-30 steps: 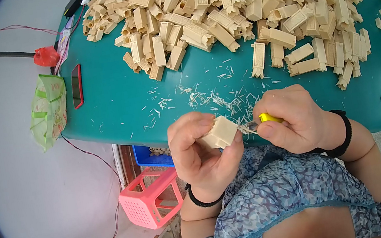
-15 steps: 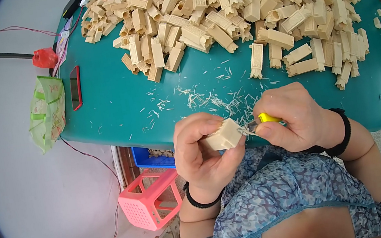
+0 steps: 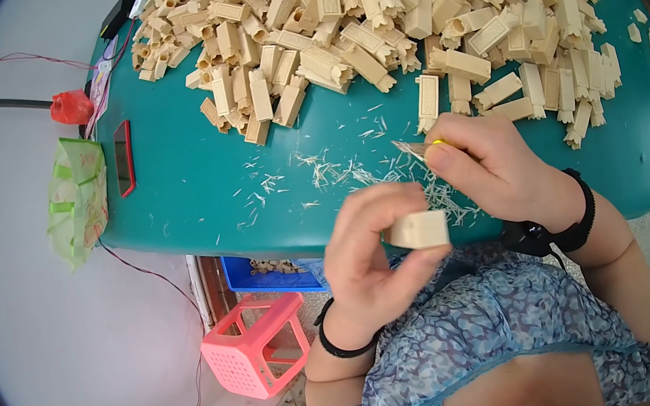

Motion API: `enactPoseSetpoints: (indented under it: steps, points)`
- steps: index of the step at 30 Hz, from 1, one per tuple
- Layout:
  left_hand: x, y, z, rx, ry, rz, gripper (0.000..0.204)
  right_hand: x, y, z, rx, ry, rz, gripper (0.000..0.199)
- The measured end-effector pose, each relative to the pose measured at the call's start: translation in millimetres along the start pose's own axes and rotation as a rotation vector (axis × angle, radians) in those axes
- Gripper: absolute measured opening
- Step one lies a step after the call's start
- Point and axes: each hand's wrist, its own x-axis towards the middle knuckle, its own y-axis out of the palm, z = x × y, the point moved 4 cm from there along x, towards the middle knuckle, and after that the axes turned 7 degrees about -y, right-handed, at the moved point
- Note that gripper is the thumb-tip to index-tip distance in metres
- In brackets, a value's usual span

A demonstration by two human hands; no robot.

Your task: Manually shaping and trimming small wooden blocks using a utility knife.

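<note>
Between the thumb and fingers of my left hand (image 3: pixel 370 251) is a cream-coloured rectangular block (image 3: pixel 423 230), held over the table's near edge. Its squared end points to the right, and the hand and block look slightly blurred. My right hand (image 3: pixel 496 165) is closed round a craft knife (image 3: pixel 413 148) with a bit of yellow handle showing. The blade points left and away from me, apart from the block. Thin pale shavings (image 3: pixel 354 172) lie scattered on the green table beneath and beyond both hands.
A large heap of similar carved blocks (image 3: pixel 366 29) covers the far side of the green table (image 3: pixel 179 183). At the left edge lie a red-edged phone (image 3: pixel 124 159) and a green bag (image 3: pixel 79 198). Below stand a blue bin (image 3: pixel 244 280) and a pink stool (image 3: pixel 234 355).
The knife has come away from the block, moving farther out over the table. My left hand has shifted right and turned the block so its end faces right.
</note>
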Motion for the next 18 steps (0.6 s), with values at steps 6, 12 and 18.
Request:
enactPoseSetpoints:
  steps: [6, 12, 18]
  points:
    - [-8, -13, 14, -0.332, -0.167, -0.055, 0.048, -2, 8, 9, 0.148, -0.008, 0.073, 0.025]
    - [-11, -16, 14, -0.178, 0.064, -0.194, 0.054, -4, 11, 13, 0.079, -0.149, 0.093, 0.026]
    - [-12, -25, 6, 0.169, 0.035, -0.142, 0.04, -7, 14, 18, 0.064, -0.246, 0.145, 0.025]
